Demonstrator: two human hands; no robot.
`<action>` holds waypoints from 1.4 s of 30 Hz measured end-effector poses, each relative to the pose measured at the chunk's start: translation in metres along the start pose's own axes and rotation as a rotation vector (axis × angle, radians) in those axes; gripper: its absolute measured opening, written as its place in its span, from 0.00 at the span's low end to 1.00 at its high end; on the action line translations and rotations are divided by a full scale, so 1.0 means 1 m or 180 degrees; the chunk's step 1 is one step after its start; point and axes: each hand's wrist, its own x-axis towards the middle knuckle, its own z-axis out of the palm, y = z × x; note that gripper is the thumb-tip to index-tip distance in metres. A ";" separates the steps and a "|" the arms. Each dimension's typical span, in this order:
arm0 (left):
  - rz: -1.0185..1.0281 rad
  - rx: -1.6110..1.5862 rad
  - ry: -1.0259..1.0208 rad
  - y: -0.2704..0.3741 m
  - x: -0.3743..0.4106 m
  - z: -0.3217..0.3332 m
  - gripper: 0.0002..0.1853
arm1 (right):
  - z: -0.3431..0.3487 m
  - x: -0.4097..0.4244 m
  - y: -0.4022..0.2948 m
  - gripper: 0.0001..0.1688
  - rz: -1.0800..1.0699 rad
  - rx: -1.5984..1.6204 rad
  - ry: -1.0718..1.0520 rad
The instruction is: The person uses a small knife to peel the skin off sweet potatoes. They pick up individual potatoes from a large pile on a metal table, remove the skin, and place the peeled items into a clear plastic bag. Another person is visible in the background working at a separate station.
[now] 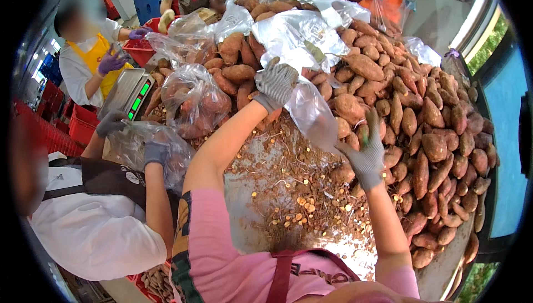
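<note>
My left hand (278, 83), in a grey knit glove, has its fingers curled at the upper end of a clear plastic bag (310, 111). That bag hangs down and to the right, and looks flat. My right hand (368, 153), gloved the same way, is spread with fingers apart at the edge of a big heap of sweet potatoes (433, 147). Its thumb lies close to the bag's lower end; whether they touch I cannot tell. Behind my left hand lie more sweet potatoes (238, 73) and a pile of clear plastic bags (287, 32).
Soil, roots and cut ends cover much of the metal table (241, 203). At left, a co-worker's gloved hands (156, 153) handle a plastic bag. Beyond are a filled bag (195, 99), a digital scale (125, 90), red crates (83, 124) and other people around the table.
</note>
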 end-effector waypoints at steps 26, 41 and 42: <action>-0.1225 0.1709 -0.1710 -0.106 0.053 -0.017 0.34 | -0.041 0.002 0.035 0.15 0.1623 0.2374 0.0747; -0.2529 -0.3856 -0.0196 0.171 -0.095 0.003 0.12 | -0.089 -0.120 -0.001 0.24 0.2472 0.3157 0.1176; -0.2324 -0.3835 0.0056 0.179 -0.085 -0.003 0.12 | -0.097 -0.128 -0.004 0.20 0.2447 0.3344 0.0936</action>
